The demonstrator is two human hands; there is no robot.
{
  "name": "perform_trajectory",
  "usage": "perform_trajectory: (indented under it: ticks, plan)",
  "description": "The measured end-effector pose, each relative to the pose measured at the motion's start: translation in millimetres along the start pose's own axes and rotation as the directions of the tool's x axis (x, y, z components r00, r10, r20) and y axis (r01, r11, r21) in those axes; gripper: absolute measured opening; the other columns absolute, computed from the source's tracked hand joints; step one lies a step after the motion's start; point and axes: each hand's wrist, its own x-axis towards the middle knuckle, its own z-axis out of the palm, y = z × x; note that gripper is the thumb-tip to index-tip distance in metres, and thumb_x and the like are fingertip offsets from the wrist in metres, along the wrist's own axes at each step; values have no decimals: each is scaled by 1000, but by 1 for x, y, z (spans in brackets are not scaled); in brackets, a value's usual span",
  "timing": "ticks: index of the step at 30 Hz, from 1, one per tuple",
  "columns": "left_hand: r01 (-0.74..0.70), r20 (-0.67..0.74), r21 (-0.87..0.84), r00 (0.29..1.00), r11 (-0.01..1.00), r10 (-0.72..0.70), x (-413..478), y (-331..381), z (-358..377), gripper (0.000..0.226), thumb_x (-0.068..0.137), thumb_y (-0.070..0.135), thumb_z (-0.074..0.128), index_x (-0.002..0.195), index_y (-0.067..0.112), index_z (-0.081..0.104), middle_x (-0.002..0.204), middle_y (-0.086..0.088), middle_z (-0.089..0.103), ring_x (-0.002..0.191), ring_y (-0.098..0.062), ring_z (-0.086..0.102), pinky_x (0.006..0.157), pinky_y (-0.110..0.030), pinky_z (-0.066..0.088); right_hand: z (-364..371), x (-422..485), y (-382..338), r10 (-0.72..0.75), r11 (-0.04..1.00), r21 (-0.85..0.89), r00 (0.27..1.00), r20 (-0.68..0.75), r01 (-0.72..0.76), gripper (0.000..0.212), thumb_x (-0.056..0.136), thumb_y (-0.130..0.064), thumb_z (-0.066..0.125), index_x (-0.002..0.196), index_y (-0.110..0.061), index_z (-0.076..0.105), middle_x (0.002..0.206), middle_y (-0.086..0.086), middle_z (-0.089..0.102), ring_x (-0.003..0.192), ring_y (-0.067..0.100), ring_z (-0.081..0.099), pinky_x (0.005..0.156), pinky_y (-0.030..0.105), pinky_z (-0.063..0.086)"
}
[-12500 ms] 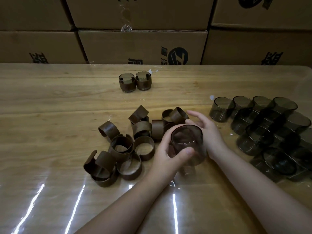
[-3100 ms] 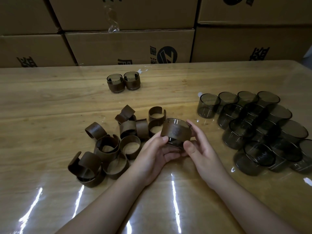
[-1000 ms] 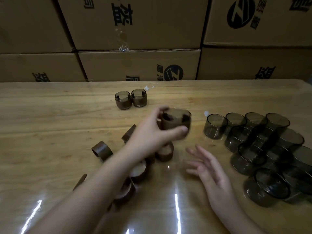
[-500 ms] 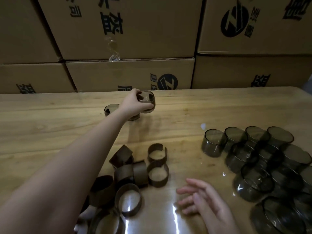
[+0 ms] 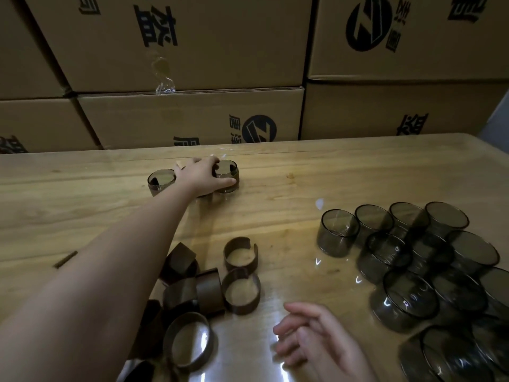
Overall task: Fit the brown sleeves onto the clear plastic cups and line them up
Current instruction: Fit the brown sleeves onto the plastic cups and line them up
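Since half a second ago, the sleeved cup (image 5: 227, 176) is brought down from the air to the far part of the wooden table (image 5: 330, 175), at the right end of the finished row. It is gripped by the left hand (image 5: 202, 176), thumb on the near wall and fingers curled over the far rim, and whether its base is fully seated cannot be told. An earlier finished cup (image 5: 161, 181) is seen left of the wrist; a middle one is hidden under the hand.

The right hand (image 5: 311, 333) is held low over the near table, fingers loosely spread and holding nothing. Loose brown sleeves (image 5: 241, 290) are heaped near the forearm, and bare clear cups (image 5: 337, 232) are clustered well to the right.

Several risks are judged from here. If the fingers are withdrawn sideways, the hidden neighbour could be nudged and the line spoilt. If the cup is released while tilted, it could be tipped. The split sleeve could be dragged upward by a lifting grip. The outstretched forearm passes above the sleeve pile, so sleeves could be scattered as it is pulled back.
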Motion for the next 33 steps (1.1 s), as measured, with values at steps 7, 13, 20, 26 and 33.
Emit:
perform_trajectory:
  ticks: [7, 13, 20, 26, 33]
  plan:
    - [-28, -16, 72, 999, 997, 29, -1, -2, 3, 83, 77, 74, 54, 145, 31, 34, 148, -4, 43, 140, -29, 27, 110, -63, 16, 1, 0, -5, -8, 1000, -7, 1000, 7, 8, 30, 75, -16, 56, 103, -7, 64, 88, 18, 69, 68, 33, 67, 59, 32, 53]
    - [-43, 11, 41, 999, 998, 43, -9, -1, -3, 84, 83, 73, 45, 151, 28, 23, 155, -3, 33, 144, -28, 24, 114, -60, 11, 1, -1, -7, -5, 1000, -14, 1000, 19, 6, 30, 76, -17, 55, 103, -7, 64, 86, 17, 69, 66, 29, 67, 59, 30, 52]
    - [233, -302, 61, 931, 971, -205, -44, -62, -59, 57, 98, 53, 35, 144, 21, 38, 150, -10, 38, 137, -31, 35, 110, -60, 22, 1, -1, -10, -15, 1000, 4, 999, 29, 15, 31, 78, -18, 53, 104, -6, 62, 85, 17, 68, 66, 28, 66, 58, 29, 52]
    - [456, 252, 362, 791, 813, -557, -115, -160, -76, 70, 94, 57, 46, 140, 5, 43, 143, -17, 44, 129, -35, 43, 107, -46, 37, 2, -2, -15, -17, 999, 29, 999, 41, 15, 29, 79, -22, 55, 104, -9, 63, 83, 14, 69, 65, 23, 65, 57, 26, 52]
    - [380, 261, 214, 866, 900, -427, -167, -121, -61, 43, 93, 30, 61, 128, 9, 51, 105, -7, 57, 79, -19, 63, 54, -24, 53, 1, -5, -16, -29, 1000, 2, 998, 49, 29, 19, 92, -1, 48, 102, -8, 62, 76, 7, 69, 62, 15, 63, 56, 23, 51]
